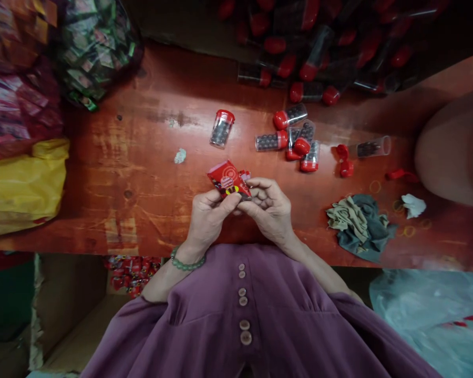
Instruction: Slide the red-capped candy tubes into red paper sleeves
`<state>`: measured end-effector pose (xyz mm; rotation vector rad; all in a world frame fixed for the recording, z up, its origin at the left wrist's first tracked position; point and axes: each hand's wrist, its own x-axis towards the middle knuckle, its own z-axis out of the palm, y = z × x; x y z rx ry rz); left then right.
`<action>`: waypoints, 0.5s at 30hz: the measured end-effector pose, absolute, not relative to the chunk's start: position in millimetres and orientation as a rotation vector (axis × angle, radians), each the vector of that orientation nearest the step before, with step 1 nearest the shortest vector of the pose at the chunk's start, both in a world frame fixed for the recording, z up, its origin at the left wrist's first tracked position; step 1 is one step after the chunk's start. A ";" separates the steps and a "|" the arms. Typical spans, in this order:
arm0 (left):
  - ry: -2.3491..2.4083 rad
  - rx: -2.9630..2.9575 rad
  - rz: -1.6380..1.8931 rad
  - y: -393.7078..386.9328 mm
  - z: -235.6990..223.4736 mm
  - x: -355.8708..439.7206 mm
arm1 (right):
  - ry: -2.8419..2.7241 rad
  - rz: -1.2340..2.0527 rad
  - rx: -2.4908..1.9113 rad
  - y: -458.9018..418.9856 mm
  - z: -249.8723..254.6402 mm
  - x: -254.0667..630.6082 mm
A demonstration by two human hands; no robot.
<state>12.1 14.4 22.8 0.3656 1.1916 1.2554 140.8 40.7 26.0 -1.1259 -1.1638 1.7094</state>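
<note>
Near the table's front edge, both hands are closed around a small red printed packet [227, 179] with a pink and yellow design. My left hand [208, 216] pinches its lower left side, thumb over the front. My right hand [271, 211] grips the lower right corner, its fingers curled behind. Part of the packet's lower edge is hidden by the thumbs. Just beyond lies a red-capped clear tube [222, 128] filled with dark balls. Further right is a loose group of similar tubes, one of them a capped tube [271, 140] on its side.
An open tube [372, 147] lies to the right, near a crumpled cloth [360, 226] and a large pale container [453, 147]. Many tubes fill a dark box at the back. Bags of packets, one a yellow bag [23, 186], line the left. A cardboard box [71, 310] stands below the edge.
</note>
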 end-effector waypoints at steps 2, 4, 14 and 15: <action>1.163 0.335 1.245 13.2 24.2 12.6 | -1.233 1.667 -1.122 42.9 23.6 141.2; 1.145 0.300 1.255 12.2 27.0 14.2 | -1.325 1.581 -1.143 43.7 19.5 142.8; 1.220 0.356 1.228 -24.1 38.5 -4.9 | -1.708 1.380 -0.913 37.3 15.1 138.3; 1.281 0.396 1.213 -38.0 41.2 -14.4 | -1.796 1.407 -0.841 35.5 19.1 138.6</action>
